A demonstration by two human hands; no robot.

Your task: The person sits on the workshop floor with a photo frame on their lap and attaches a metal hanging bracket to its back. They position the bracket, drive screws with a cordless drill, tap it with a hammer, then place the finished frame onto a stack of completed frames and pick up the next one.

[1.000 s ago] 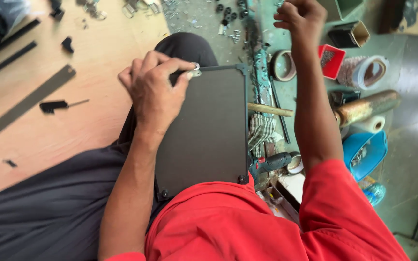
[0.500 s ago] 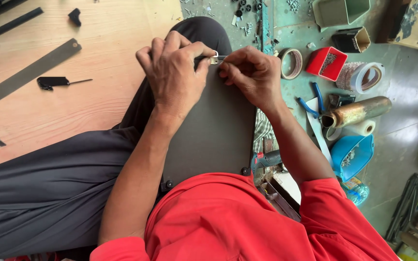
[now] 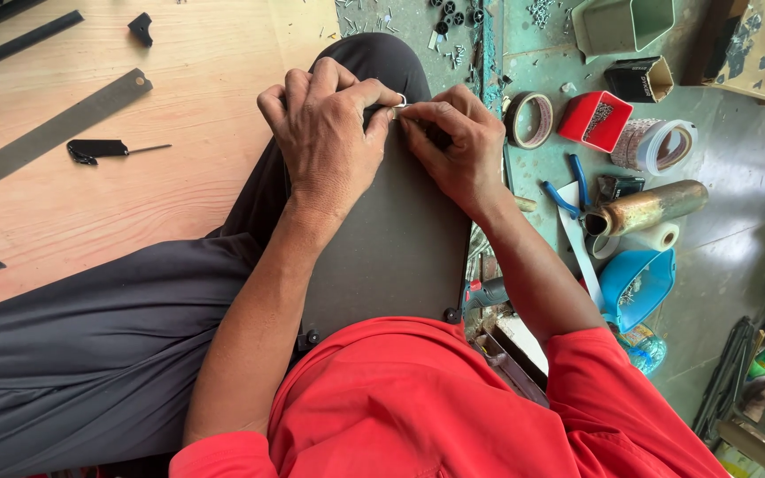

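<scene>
I see the flat dark grey rectangular panel (image 3: 391, 257) lying on my lap, long axis running away from my body. At its far edge my left hand (image 3: 325, 142) is curled around the corner, and my right hand (image 3: 453, 146) pinches a small silvery metal piece (image 3: 399, 107) there, both hands touching it.

bright, even daylight, soft faint shadows, no strong glare; sharp focus throughout, slight wide-angle stretch at edges.

Two hands (image 3: 325, 133) (image 3: 453, 146) are seen on one dark panel (image 3: 391, 248); two tape rolls (image 3: 530, 119) (image 3: 661, 146) and one red box (image 3: 595, 119) are counted.
</scene>
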